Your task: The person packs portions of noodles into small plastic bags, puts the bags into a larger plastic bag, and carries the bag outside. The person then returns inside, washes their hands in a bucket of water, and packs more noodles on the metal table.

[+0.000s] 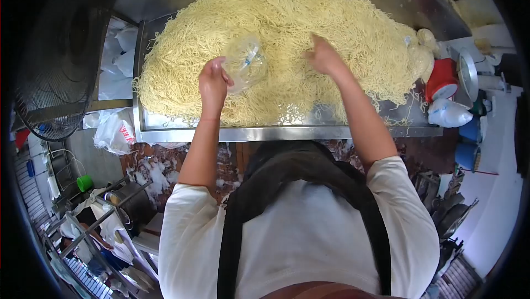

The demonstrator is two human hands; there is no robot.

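A large heap of pale yellow noodles [193,45] covers most of a metal tray table [265,133]. My left hand [213,81] is closed at the edge of a clear plastic bag [243,64] with blue print, holding it above the left-middle of the heap. The bag looks puffed out; whether anything is inside I cannot tell. Over the right-middle of the noodles is my right hand [324,57], with its index finger and thumb apart and nothing visible between them. Its other fingers look curled.
A fan [55,72] stands at the left, near a white plastic bag [115,130]. Filled bags [420,61], a red container [441,75] and a white bag [448,113] sit at the table's right end. Metal racks [94,227] are at lower left.
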